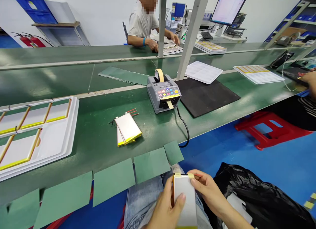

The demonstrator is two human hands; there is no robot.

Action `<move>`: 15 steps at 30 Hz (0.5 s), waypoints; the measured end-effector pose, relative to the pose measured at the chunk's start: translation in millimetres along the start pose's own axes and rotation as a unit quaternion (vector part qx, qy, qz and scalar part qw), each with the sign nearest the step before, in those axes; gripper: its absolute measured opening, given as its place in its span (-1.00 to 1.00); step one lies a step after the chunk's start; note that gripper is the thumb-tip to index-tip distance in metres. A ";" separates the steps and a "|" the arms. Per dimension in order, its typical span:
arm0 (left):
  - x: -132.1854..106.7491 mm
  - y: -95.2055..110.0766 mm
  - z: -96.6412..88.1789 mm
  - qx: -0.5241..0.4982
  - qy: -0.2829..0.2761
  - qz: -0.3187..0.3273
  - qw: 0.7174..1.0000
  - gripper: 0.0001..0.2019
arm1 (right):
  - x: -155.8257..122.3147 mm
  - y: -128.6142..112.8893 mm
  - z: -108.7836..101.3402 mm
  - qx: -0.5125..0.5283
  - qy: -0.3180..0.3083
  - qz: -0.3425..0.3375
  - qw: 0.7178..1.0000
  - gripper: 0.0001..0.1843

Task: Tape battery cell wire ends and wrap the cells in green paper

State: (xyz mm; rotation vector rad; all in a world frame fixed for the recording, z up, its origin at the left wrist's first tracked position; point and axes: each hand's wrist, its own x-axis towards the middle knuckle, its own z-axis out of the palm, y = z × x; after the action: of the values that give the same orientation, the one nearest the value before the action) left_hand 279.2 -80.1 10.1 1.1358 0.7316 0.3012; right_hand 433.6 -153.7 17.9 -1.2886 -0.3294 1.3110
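Low in front of me, above my lap, is a flat silver pouch battery cell (pixel 186 204) with pale yellow tape (pixel 180 175) across its top edge. My left hand (pixel 166 206) grips the cell by its left side, thumb on its face. At the upper right corner, the fingers of my right hand (pixel 207 189) are closed on the cell where the tape end lies. On the bench, a small pile of similar cells (pixel 128 127) with red and black wires rests left of a grey tape dispenser (pixel 163 94), which has a strip of tape sticking out.
Green sheets (pixel 115 178) overhang the bench's front edge. White trays (pixel 66 130) of cells stand at left; a black mat (pixel 207 95) lies right of the dispenser. A black bag (pixel 261 196) and red stool (pixel 269 130) are at right. A person (pixel 142 25) works opposite.
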 end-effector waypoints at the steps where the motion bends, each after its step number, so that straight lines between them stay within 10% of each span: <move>1: 5.0 -3.2 6.7 -0.065 -0.036 -0.018 0.997 -0.42 | -0.7 5.9 -5.4 0.018 0.027 0.009 0.999 -0.69; 6: 32.7 -11.9 21.5 -0.221 0.019 -0.150 0.964 -0.36 | 14.2 23.1 -17.8 0.113 0.020 0.060 0.992 -0.64; 15: 58.9 -6.1 9.3 -0.248 0.050 -0.157 0.955 -0.46 | 57.9 8.8 -5.5 0.142 0.003 0.030 0.989 -0.49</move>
State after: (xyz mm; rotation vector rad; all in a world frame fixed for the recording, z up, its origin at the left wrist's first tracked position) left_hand 327.7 -55.8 -15.3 0.5205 0.8546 0.2544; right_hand 452.1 -110.8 -17.7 -1.0682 -0.0948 1.3509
